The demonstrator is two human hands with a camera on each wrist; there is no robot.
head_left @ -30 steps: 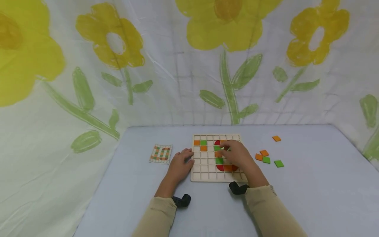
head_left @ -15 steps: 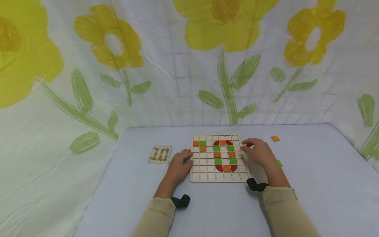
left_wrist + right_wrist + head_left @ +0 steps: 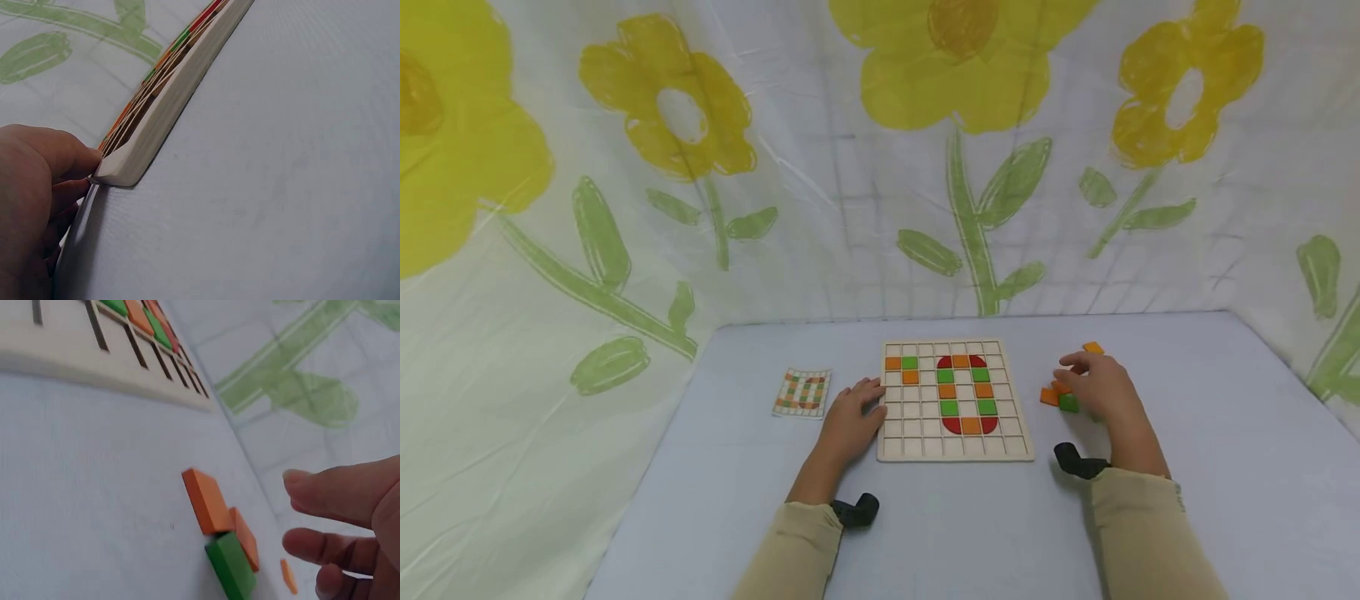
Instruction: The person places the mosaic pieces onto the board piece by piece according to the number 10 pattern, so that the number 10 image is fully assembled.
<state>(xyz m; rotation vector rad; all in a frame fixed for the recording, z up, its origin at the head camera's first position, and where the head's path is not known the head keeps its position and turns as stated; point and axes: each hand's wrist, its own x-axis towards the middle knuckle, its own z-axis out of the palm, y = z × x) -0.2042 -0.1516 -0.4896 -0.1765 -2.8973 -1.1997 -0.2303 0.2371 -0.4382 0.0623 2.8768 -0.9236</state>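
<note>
My left hand (image 3: 852, 421) rests at the left edge of a wooden grid board (image 3: 910, 417), its fingertips touching the rim. The left wrist view shows those fingers by the board's corner (image 3: 125, 170). Set into the board are red, orange and green pieces forming an oval ring, with two orange tiles and a green one at upper left. My right hand (image 3: 1101, 387) is over the loose tiles right of the board, thumb and fingers apart and holding nothing. Below its fingertips, the right wrist view shows an orange tile (image 3: 207, 500), another orange tile (image 3: 245, 537) and a green tile (image 3: 231, 565).
A small printed pattern card (image 3: 802, 393) lies left of the board. Farther back, one more orange tile (image 3: 1093, 347) lies beyond my right hand. A white curtain with painted yellow flowers (image 3: 955, 75) hangs behind the pale table (image 3: 940, 533).
My right hand has moved right, from over the ring on the board to above the loose tiles, uncovering the whole ring. My left hand has stayed at the board's edge.
</note>
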